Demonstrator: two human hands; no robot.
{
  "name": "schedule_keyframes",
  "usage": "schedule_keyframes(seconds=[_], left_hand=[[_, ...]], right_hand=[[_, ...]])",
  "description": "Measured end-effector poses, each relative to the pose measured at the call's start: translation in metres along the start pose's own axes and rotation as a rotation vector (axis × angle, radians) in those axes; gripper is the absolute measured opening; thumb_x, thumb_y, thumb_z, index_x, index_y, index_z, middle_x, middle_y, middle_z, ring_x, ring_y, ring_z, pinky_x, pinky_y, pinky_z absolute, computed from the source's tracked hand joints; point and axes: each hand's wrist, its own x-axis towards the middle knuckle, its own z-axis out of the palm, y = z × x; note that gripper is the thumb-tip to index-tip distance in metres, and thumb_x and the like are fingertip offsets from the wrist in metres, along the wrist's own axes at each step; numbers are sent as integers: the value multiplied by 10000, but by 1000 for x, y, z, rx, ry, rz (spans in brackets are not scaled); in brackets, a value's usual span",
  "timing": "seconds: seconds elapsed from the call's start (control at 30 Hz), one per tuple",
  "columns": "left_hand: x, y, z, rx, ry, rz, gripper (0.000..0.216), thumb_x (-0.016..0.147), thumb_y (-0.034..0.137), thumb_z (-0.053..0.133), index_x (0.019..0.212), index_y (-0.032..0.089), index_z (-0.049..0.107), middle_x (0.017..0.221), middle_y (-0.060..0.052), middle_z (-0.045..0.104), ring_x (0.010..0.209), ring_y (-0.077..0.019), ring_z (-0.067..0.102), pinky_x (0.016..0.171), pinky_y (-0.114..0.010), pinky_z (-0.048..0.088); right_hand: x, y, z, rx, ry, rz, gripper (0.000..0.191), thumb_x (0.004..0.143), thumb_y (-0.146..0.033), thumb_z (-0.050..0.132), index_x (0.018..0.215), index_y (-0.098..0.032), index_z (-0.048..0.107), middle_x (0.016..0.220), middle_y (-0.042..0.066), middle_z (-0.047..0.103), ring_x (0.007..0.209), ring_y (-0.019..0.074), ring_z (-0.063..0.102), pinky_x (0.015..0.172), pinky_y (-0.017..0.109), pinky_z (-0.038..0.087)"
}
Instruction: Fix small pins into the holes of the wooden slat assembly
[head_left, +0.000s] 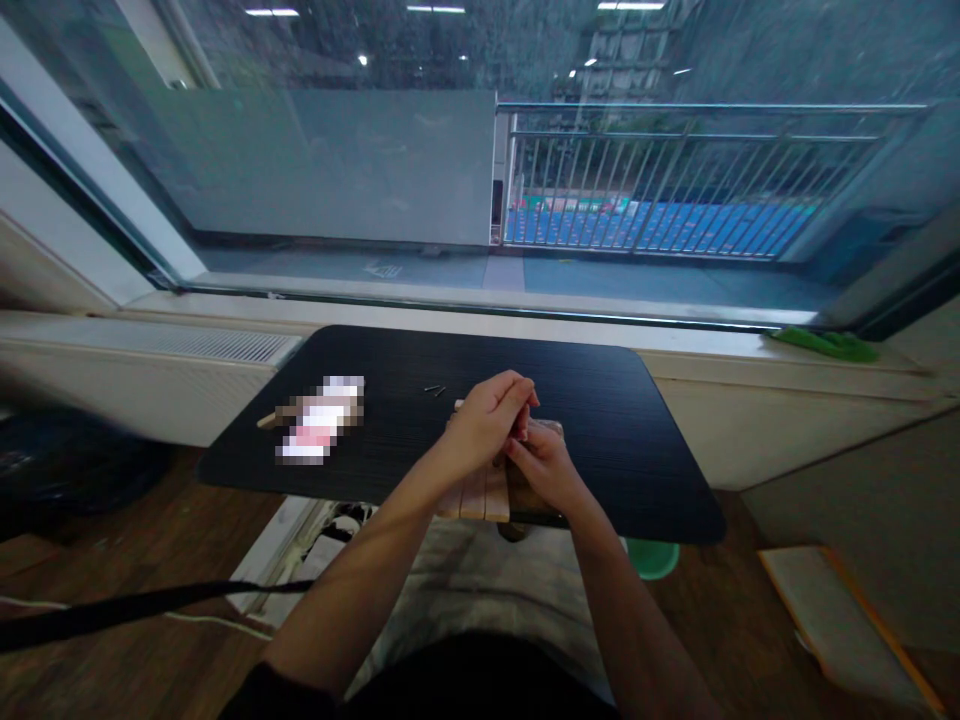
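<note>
Both my hands meet over the near middle of a black table [615,420]. My left hand [487,415] is curled, fingers closed, over the top of a pale wooden piece [480,492] that lies under both hands. My right hand [544,465] sits just below and right of it, fingers pinched on something I cannot make out. What the fingers grip is hidden. Two small dark screws or nails [434,389] lie on the table just beyond my left hand.
A blurred pink and white pack with a wooden stick [319,428] lies at the table's left. A large window and sill run behind. A green cloth [825,343] lies on the sill at right. A green bin [651,558] stands under the table, and a board [832,620] on the floor at right.
</note>
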Motion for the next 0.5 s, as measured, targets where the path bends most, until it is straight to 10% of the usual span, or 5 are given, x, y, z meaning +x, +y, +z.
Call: schedule_keyframes(seconds=[0.27,0.5], left_hand=[[-66,-39,-56,296,371,83,359,785,194,464,1074,177,676,1133,-80,721,1125,-254,652,1050,-449,495],[-120,-68,-69,601,-83,-260,1079,668,371,779,1584,147,255,1648,-227,301,1532,-414,263,1227,-609,253]], right_hand=[[-2,-7,2,-17,-42,33,239,963,-313,559,851,-214,745,865,49,681,819,191,627,749,324,488],[-4,-8,-2,-71,-46,48,261,978,-313,539,881,-202,754,865,56,689,809,189,637,743,317,487]])
